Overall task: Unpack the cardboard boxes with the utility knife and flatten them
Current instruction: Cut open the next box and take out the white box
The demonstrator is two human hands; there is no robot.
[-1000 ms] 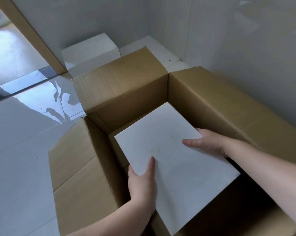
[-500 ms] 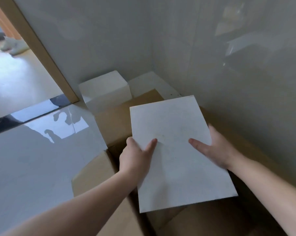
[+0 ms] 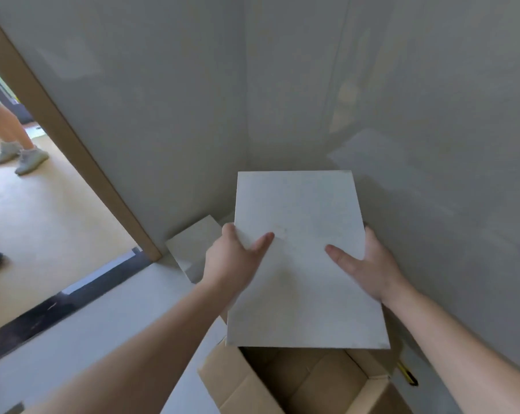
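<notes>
While the white slab [image 3: 300, 252] is held up clear of the open cardboard box [image 3: 300, 383], it is gripped at both side edges: the left hand [image 3: 237, 261] is curled round the left edge, thumb laid across the face, and the right hand [image 3: 369, 267] is wrapped round the right edge, thumb likewise on the face. Fingers behind the slab are hidden. Slab is seen nearly flat-on, long axis running away from the body toward the wall corner, near end just above the box's far rim. Two similar white slabs [image 3: 196, 249] are noted on the floor against the wall, ahead and left of the held one, nearer the left hand. The coming move is judged to be a set-down there, requiring a swing leftward and down. A yellow-and-black tool [image 3: 408, 374], probably the utility knife, lies beside the box at right. Another person's legs [image 3: 10, 135] are visible through the doorway.
</notes>
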